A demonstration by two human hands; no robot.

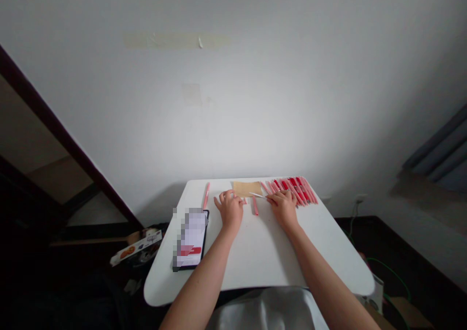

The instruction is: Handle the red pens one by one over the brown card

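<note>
Lots of pens (301, 191) by my R fingers (274, 197), which hold a stick (257, 194), tip at tan sheet (242, 188). L fingers (226, 194): can't tell if gripping.

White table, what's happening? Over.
Right hand holds thin pale stick. Left hand near small pink piece. Pens grouped, far right. Phone left of both hands.

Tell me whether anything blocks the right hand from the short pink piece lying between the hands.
Nothing visible stands between the right hand and the short pink piece: white tabletop shows between them. The slim pale stick in that hand crosses by the piece's far end; whether they touch, I cannot tell.
</note>
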